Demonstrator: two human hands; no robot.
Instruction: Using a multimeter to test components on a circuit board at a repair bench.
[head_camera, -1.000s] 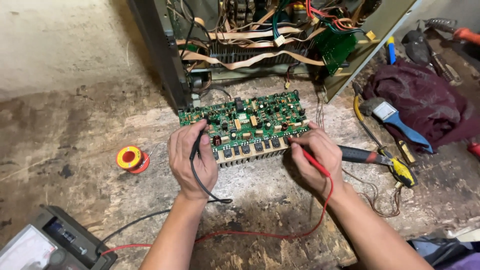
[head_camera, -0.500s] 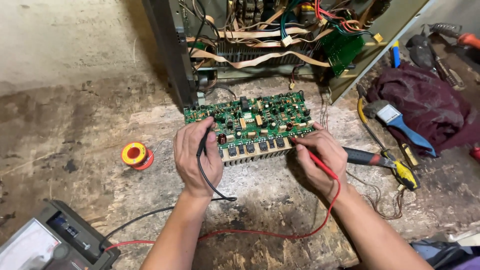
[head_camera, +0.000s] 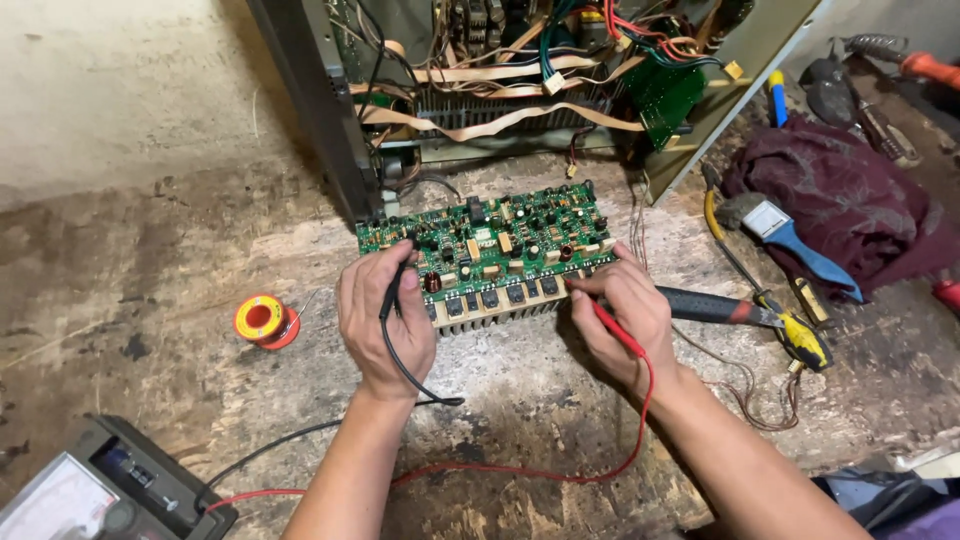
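A green circuit board (head_camera: 500, 240) packed with components lies flat on a worn wooden bench (head_camera: 150, 260). My left hand (head_camera: 383, 318) is closed around a black test probe (head_camera: 397, 290), its tip pressed to the board's left part. My right hand (head_camera: 618, 312) pinches a red test probe (head_camera: 600, 315) against the board's front right edge. Black and red leads run back along the bench to an analog meter (head_camera: 85, 492) at the lower left corner.
An opened amplifier chassis (head_camera: 520, 80) with ribbon cables stands behind the board. An orange solder spool (head_camera: 264, 320) lies to the left. Right of my hand are pliers (head_camera: 740, 312), a blue-handled brush (head_camera: 790, 235), a maroon cloth (head_camera: 840, 190) and other tools.
Both hands keep their probes on the board with only slight shifts. The view has drifted a little, so the board and the solder spool sit slightly lower in the frame.
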